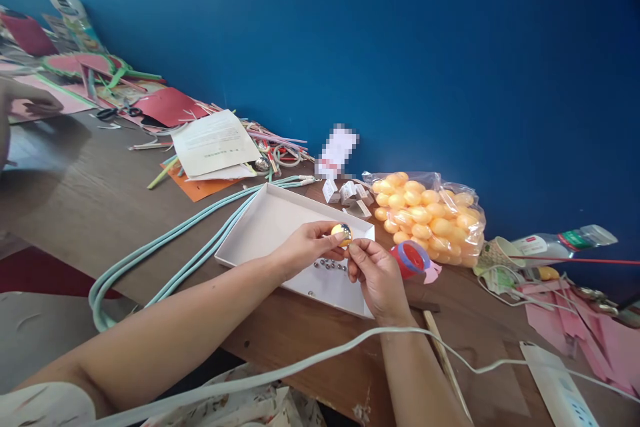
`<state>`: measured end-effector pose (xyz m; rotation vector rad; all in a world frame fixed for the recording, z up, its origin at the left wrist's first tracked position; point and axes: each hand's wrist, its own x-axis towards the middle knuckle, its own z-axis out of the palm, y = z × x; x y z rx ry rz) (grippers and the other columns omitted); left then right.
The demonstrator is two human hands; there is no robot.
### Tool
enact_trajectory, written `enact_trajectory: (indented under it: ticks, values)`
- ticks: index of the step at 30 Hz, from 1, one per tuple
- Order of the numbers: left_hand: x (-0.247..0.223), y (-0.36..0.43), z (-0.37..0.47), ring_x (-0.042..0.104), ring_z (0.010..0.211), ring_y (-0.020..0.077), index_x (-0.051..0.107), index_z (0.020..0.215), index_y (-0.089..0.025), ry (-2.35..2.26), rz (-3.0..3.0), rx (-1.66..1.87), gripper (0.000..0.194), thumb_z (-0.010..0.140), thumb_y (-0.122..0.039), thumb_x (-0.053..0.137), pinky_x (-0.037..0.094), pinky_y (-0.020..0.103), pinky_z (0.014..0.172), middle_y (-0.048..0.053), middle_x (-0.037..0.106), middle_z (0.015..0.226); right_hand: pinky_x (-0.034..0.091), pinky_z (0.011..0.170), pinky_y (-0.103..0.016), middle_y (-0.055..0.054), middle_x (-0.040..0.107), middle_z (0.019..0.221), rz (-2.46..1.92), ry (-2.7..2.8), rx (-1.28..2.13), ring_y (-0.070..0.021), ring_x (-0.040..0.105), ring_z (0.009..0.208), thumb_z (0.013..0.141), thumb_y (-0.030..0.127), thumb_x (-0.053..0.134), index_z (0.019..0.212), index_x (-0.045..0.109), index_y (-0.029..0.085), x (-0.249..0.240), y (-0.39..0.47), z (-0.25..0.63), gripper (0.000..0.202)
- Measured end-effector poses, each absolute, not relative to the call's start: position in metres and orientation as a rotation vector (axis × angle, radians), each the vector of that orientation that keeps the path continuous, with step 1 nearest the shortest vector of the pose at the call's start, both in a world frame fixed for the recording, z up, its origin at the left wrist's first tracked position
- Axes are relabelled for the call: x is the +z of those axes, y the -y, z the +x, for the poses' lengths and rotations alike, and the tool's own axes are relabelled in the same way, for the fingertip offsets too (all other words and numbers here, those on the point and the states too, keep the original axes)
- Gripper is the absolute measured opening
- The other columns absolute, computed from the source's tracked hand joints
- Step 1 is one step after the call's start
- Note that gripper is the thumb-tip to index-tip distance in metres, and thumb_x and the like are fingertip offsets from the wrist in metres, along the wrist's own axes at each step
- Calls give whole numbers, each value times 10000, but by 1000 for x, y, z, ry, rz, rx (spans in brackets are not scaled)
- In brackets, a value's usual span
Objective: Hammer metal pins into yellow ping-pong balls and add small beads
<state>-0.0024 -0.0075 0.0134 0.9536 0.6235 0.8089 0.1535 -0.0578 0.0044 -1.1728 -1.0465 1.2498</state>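
Observation:
My left hand (320, 242) pinches a shiny gold ball (342, 233) between thumb and fingers, above a shallow white box lid (270, 217). Close beside it, my right hand (371, 270) has its thumb and forefinger pressed together near the underside of the ball. Whatever those fingertips hold, if anything, is too small to make out. Several small silver beads (330, 264) lie in the lid beneath my hands. Just right of the lid stands a red cup with a blue rim (411, 259).
A clear bag of orange balls (425, 213) sits behind my right hand. A pale cable (300, 368) crosses in front of my forearms. Looped light-blue cords (185, 223), paper sheets (215, 143) and scissors (120, 111) lie leftward. Another person's hand (30, 97) is at far left. A power strip (560, 383) lies right.

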Motion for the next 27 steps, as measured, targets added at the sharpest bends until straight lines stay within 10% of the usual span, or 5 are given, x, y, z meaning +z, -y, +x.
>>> enact_trajectory:
  ticks: [27]
  values:
    - [8,7,-2,626,764,132,655,957,-100,-590,919,752,413,705,-416,739,501,282,766,73,649,860,406,491,-201,26,610,705,-1095,987,1315,-60,470,508,798,319,690,800,622,193,1,61,154,143]
